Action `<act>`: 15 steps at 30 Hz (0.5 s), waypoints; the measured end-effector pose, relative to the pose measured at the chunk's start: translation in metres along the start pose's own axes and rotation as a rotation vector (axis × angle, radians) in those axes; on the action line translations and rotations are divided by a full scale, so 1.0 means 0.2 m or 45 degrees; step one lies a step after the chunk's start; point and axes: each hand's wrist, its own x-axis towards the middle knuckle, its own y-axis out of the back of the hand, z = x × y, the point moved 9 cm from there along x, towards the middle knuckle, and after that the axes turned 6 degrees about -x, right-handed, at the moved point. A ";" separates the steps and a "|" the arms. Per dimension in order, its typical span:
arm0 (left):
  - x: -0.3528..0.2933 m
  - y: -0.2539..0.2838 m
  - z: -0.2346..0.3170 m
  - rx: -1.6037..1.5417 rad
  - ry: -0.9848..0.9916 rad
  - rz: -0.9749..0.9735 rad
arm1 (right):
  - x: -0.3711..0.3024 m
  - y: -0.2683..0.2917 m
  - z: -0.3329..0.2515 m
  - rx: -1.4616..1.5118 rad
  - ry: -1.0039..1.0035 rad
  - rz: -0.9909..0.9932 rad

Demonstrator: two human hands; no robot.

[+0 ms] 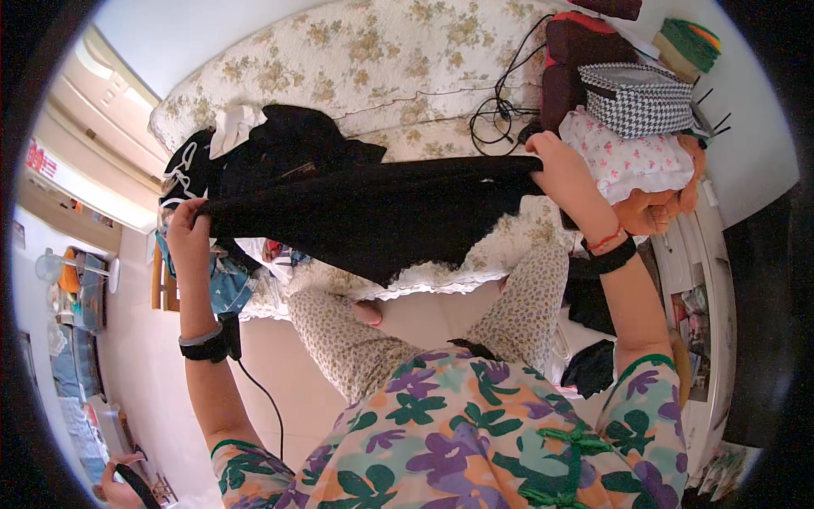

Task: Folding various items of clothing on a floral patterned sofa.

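A black garment is stretched taut between my two hands, above the seat of a floral-covered sofa. My left hand pinches one end, and at the other end my right hand is closed on a corner. The cloth hangs down to a point in the middle; its exact kind does not show. Behind its left part lies a heap of black clothes with a white cloth on top. Below my left hand, blue denim-like cloth hangs over the sofa's edge.
On the right, a houndstooth fabric basket rests on a pink-flowered white cushion. Black cables lie on the sofa near a dark red case. A white cabinet stands at the right. Part of another person's arm shows at lower left.
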 end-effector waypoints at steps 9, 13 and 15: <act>-0.11 -0.13 0.00 -0.150 0.167 -0.186 | 0.00 -0.20 0.06 1.940 -0.668 -0.167; -0.13 -0.18 0.02 -0.240 0.149 -0.238 | 0.00 -0.14 0.00 1.978 -0.691 -0.202; -0.13 -0.18 0.04 -0.227 0.144 -0.211 | 0.00 -0.13 0.03 1.980 -0.678 -0.225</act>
